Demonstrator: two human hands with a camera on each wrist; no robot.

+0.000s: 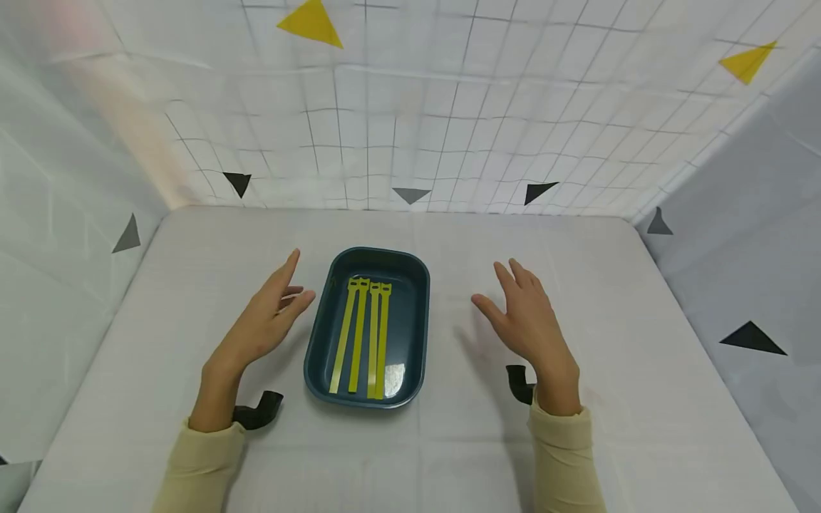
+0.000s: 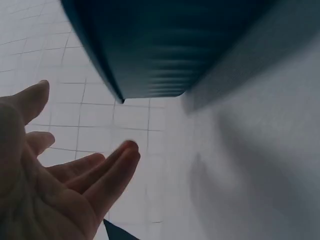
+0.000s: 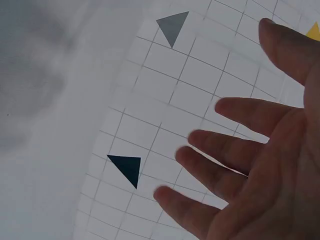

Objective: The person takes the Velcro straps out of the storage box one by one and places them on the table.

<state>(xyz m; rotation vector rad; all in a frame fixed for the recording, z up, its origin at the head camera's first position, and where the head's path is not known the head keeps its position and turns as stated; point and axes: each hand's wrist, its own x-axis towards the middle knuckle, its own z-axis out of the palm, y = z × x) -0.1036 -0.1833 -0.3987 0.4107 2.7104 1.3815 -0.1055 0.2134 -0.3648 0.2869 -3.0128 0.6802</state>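
A dark blue-green tray (image 1: 407,342) stands on the white table, left of the middle. Inside it lie several yellow-green cable straps (image 1: 359,335) side by side, their slotted heads toward the far end. My left hand (image 1: 263,324) is held just left of the tray, fingers extended and thumb apart, holding nothing. The tray's side wall (image 2: 150,45) shows above the left hand (image 2: 65,190) in the left wrist view. To the right of the tray, farther off, my right hand (image 1: 529,320) has its fingers spread. Nothing lies against the right palm (image 3: 280,185) in the right wrist view.
White cloth covers the table (image 1: 462,442). A gridded white sheet (image 1: 449,107) with yellow, black and grey triangles rises behind it, and pale sheets hang on both sides. Black curved pieces (image 1: 259,412) sit at both wrists, by the beige sleeves (image 1: 205,456).
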